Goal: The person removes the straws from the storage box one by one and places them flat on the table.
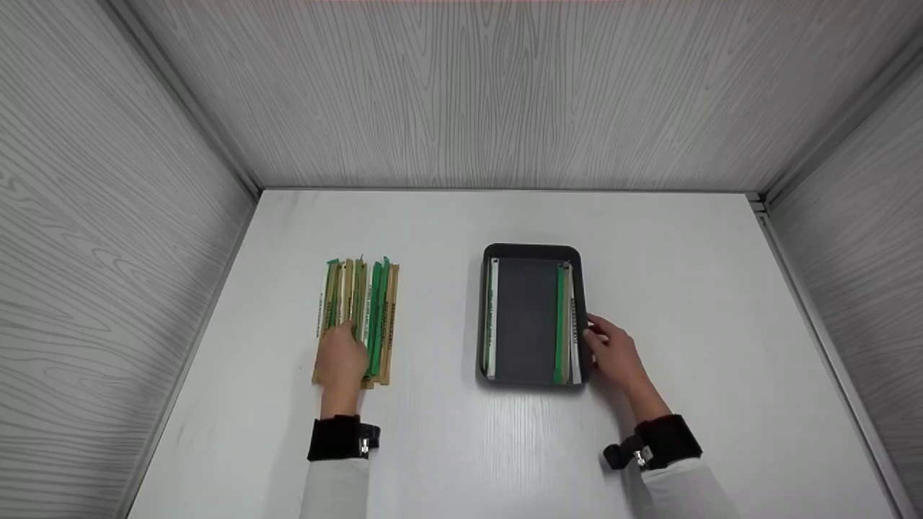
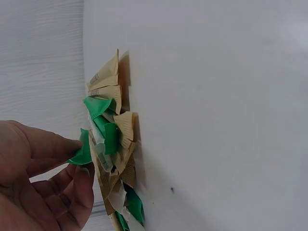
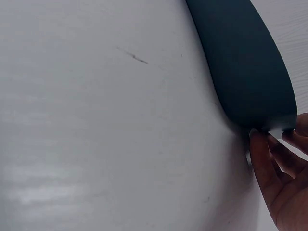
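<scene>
The green packet (image 2: 85,149) was at the left of the bench (image 1: 447,432), among other packets (image 1: 376,317). We judged it light, thin and slippery, best taken near one end. The left grip (image 1: 342,358) pinched it, fingertips nearly together. Further right, the right grip's (image 1: 616,357) loosely parted fingers touched the tray's (image 1: 528,324) right wall.

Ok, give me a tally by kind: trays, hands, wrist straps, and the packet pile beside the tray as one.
Dark tray: 1
Packet pile: 1
Hands, left and right: 2
Wrist straps, left and right: 2
Total: 6
</scene>
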The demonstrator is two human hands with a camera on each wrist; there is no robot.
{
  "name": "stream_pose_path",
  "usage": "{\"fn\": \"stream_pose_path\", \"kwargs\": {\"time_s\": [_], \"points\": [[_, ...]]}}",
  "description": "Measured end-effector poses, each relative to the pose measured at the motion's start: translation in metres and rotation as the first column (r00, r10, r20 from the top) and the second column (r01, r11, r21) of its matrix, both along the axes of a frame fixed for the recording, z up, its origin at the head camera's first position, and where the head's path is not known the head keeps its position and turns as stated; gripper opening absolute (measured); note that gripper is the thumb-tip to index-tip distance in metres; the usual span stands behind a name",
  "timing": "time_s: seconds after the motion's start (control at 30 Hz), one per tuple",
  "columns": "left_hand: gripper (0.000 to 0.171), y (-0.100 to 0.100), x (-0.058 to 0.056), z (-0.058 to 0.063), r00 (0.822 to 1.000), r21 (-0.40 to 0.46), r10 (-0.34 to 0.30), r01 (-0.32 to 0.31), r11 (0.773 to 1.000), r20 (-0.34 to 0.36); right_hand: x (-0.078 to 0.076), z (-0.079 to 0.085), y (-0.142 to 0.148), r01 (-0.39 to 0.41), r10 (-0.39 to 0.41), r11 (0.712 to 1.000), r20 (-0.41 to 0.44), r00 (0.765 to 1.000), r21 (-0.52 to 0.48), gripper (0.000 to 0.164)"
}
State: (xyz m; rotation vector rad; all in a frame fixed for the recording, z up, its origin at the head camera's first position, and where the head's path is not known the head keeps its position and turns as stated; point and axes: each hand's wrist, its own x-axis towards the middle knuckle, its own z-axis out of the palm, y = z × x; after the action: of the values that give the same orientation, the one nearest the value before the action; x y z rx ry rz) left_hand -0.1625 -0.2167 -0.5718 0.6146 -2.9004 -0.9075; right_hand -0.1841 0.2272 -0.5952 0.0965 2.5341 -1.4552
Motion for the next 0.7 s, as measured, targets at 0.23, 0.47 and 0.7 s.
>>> {"fn": "stream_pose_path", "kwargs": {"time_s": [0.23, 0.47, 0.7], "points": [[0.033, -0.002, -0.001, -0.002, 1.000, 0.005, 0.009, -0.009, 1.000, 0.020, 0.001, 0.001, -0.001, 0.002, -0.001, 1.000, 0.024, 1.000, -0.017, 0.045], [0.033, 0.006, 0.001, -0.001, 0.999, -0.043, -0.005, 0.002, 0.999, -0.053, -0.001, 0.002, -0.001, -0.020, 0.020, 1.000, -0.005, 1.000, 0.000, 0.044], [0.038, 0.034, 0.000, 0.006, 0.981, -0.068, -0.103, 0.093, 0.993, -0.164, -0.001, 0.004, -0.003, -0.017, 0.019, 0.998, -0.037, 0.999, 0.056, 0.043]]}}
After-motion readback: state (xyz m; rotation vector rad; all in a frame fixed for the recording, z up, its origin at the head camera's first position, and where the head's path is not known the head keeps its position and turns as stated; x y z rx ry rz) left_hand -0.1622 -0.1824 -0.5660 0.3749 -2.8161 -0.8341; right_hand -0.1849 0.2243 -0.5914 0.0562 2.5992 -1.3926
